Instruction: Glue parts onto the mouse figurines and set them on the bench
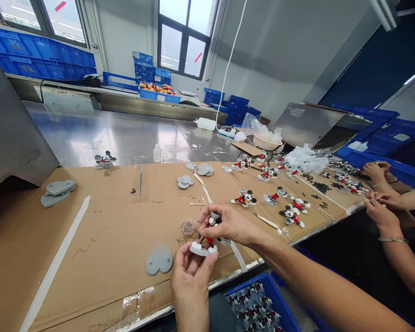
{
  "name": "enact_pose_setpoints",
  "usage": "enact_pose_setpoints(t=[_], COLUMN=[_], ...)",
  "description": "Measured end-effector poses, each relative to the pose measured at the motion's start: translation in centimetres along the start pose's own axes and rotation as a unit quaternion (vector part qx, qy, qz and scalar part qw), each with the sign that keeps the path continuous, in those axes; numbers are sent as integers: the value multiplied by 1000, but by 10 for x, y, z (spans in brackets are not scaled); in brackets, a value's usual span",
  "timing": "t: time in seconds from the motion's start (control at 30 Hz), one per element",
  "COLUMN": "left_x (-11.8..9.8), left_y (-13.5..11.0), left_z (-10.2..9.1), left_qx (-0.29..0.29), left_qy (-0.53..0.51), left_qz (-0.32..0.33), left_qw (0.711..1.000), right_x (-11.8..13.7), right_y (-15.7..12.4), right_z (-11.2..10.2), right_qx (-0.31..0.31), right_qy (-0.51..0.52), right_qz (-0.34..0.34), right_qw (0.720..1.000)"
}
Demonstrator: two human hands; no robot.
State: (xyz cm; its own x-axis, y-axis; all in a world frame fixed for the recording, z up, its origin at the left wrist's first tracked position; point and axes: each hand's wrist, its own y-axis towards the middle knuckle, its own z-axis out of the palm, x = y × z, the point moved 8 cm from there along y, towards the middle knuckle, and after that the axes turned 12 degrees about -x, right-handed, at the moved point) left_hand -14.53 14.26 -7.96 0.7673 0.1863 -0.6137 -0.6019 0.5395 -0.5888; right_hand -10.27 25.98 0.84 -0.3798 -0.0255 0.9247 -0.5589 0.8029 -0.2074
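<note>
My left hand pinches a grey heart-shaped base from below. My right hand grips a small mouse figure in black, white and red from above, its feet on that base. Both hands are over the near edge of the cardboard-covered table. A spare grey heart base lies just left of my left hand. A small clear jar stands open right behind the figure.
Several finished mouse figures lie on the cardboard to the right. More grey bases sit left and behind. A blue crate of figures is below the table edge. Another person's hands work at the right.
</note>
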Motion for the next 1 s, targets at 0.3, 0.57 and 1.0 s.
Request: enact_pose_setpoints(t=[0.3, 0.57, 1.0], left_x=[6, 10, 10], left_y=[13, 17, 15], left_z=[9, 15, 18], left_qx=[-23, -17, -3], left_qy=[-19, -30, -83], left_qz=[38, 19, -51], left_qw=[999, 999, 995], right_x=[10, 36, 47], right_y=[16, 23, 39], right_z=[-2, 11, 39], right_qx=[-72, -83, -12], right_qy=[-112, -308, -459], right_qz=[-52, -110, -145], right_qw=[990, 941, 876])
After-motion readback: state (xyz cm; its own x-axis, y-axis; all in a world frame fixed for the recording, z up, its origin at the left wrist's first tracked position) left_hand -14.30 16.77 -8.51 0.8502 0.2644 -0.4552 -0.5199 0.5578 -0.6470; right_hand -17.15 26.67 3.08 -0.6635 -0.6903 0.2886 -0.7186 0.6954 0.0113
